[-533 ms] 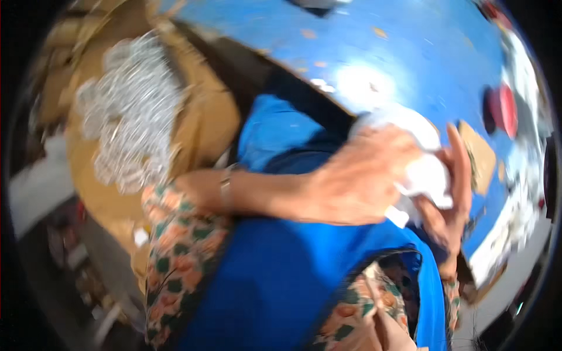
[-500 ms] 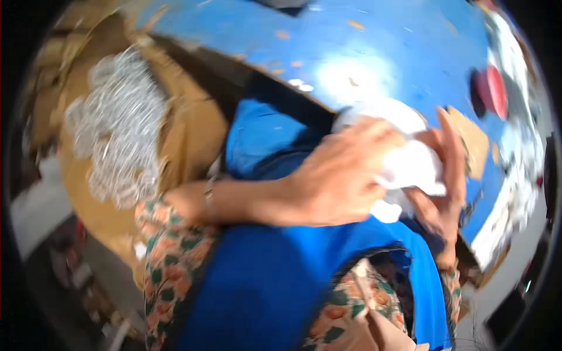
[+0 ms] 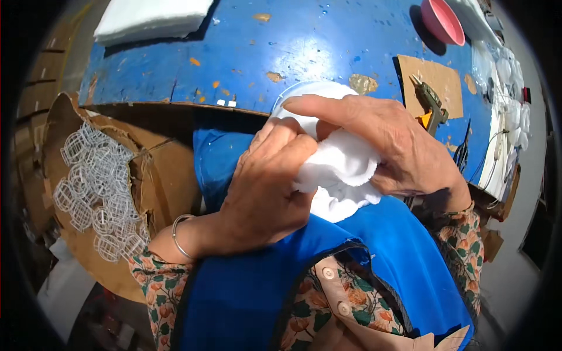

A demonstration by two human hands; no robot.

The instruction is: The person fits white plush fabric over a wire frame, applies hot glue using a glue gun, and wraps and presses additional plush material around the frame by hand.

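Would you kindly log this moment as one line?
left hand: grips soft white fabric wad | right hand: grips same wad | above chipped blue table

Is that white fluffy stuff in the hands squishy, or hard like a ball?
Probably squishy: the white padding bunches and folds where the left hand and right hand pinch it. It likely weighs little, since fingertips alone hold it up. It seems floppy too, with its loose edge sagging over the blue apron.

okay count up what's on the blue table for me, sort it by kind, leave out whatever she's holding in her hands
White padding stack: 1
Pink bowl: 1
Cardboard sheet: 1
Glue gun: 1
Total: 4
The heap of white and clear items at the far right edge is too jumbled to count.
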